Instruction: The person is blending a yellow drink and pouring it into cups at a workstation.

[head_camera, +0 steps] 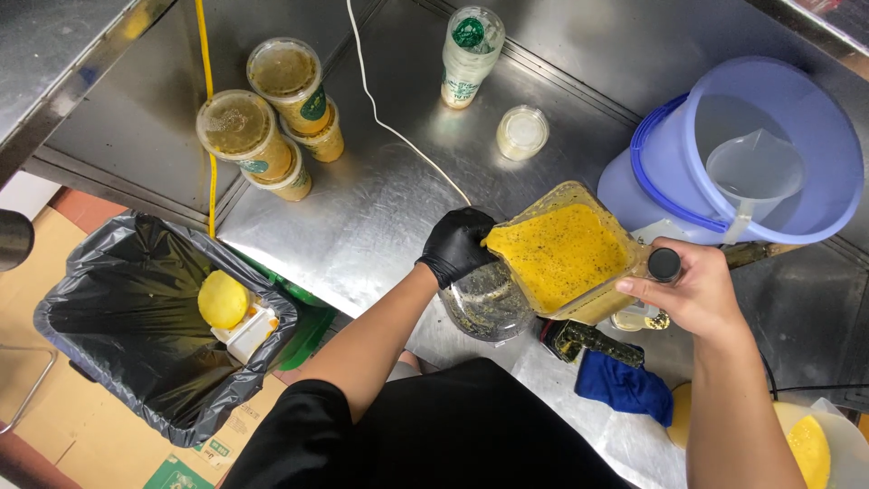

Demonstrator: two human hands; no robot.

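Counter point(380, 208): steel worktop, bare metal showing between the items; a white cord point(389, 127) runs across it.
Bin point(136, 317): black-lined, standing left of the counter on the floor, with a yellow round piece point(223, 299) inside.
Bucket point(724, 154): lilac plastic, at the right rear, holding a clear measuring jug point(753, 172).
Blender jug point(566, 258): clear, filled with a thick yellow speckled blend — tilted toward the left, spout down.
Clear cup point(486, 303): just beneath the jug's spout, at the counter's front edge.
Lidded cups point(272, 118): stacked cluster at the left rear, yellow contents.
Right hand point(692, 294): bare, closed around the blender jug's handle.
Left hand point(457, 244): black-gloved, fingers wrapped over the clear cup's rim — touching the jug's spout.
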